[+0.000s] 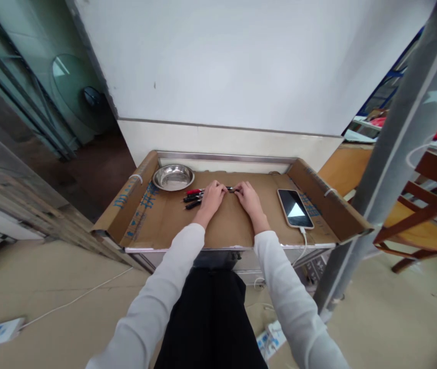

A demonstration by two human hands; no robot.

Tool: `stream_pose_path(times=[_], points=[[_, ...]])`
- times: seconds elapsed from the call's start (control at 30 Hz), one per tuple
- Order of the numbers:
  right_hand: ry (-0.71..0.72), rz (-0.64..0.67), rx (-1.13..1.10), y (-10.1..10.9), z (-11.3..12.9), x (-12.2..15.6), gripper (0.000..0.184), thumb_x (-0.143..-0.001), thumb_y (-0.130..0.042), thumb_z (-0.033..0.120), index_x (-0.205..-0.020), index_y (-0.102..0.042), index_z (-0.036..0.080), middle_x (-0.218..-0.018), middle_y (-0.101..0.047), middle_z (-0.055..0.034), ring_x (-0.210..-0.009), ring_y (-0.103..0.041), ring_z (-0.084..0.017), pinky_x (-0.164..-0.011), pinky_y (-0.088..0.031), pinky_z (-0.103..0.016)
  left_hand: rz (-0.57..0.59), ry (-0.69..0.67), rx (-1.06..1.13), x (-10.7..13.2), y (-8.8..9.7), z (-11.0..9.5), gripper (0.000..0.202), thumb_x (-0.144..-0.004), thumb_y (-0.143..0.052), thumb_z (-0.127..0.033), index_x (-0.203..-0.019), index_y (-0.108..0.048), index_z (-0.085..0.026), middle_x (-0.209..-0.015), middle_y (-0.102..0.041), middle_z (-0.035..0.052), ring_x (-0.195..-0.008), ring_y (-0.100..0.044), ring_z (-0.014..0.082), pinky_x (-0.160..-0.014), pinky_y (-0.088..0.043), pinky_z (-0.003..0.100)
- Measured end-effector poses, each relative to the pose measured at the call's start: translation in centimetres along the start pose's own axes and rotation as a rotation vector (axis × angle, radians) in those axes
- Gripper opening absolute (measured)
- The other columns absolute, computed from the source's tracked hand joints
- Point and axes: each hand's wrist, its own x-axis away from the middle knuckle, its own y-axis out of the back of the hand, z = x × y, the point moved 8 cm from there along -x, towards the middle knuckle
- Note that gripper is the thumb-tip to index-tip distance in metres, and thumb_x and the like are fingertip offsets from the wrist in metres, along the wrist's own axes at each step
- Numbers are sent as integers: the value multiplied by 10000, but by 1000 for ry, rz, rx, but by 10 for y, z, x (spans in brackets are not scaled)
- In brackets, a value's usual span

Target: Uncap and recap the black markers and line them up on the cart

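A black pen (229, 188) with a pale section lies between my two hands, low over the cardboard. My left hand (212, 199) has its fingers closed around the pen's left end. At its right end, my right hand (248, 198) pinches with thumb and fingertips. Just left of my left hand lie several pens, among them a red pen (192, 192) and a black pen (192, 205); my hand partly hides them. A shiny round metal dish (173, 178) stands behind them, at the back left of the cardboard-lined surface (229, 228).
A phone (295, 208) lies on the right, with a white cable (303, 241) running over the front edge. Folded cardboard walls (328, 200) rise at both sides. A white panel (226, 61) stands behind, and a grey metal post (387, 148) at the right.
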Motion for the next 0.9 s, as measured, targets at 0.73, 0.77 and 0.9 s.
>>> stream_pose_path(times=[0.73, 0.77, 0.9], points=[[95, 102, -172, -7, 39, 8, 312, -924, -397, 371, -988, -645, 192, -884, -571, -51, -775, -531, -149, -781, -401, -286, -135, 528, -326, 105, 80, 28, 241, -841, -491, -265, -1046, -605, -210, -1037, -577, 120, -1021, -482, 322, -846, -365, 465], [89, 102, -222, -7, 39, 8, 314, -921, -400, 385, -988, -638, 193, -891, -574, -50, -759, -528, -145, -770, -407, -284, -118, 528, -326, 104, 79, 28, 236, -846, -489, -277, -1038, -605, -207, -1022, -579, 122, -1015, -485, 323, -842, -369, 467], [49, 92, -432, -7, 41, 7, 333, -902, -417, 444, -943, -640, 200, -926, -599, -47, -759, -530, -136, -742, -420, -278, -77, 495, -236, 100, 72, 30, 214, -857, -497, -294, -1018, -598, -196, -1012, -581, 122, -1004, -513, 306, -858, -384, 472]])
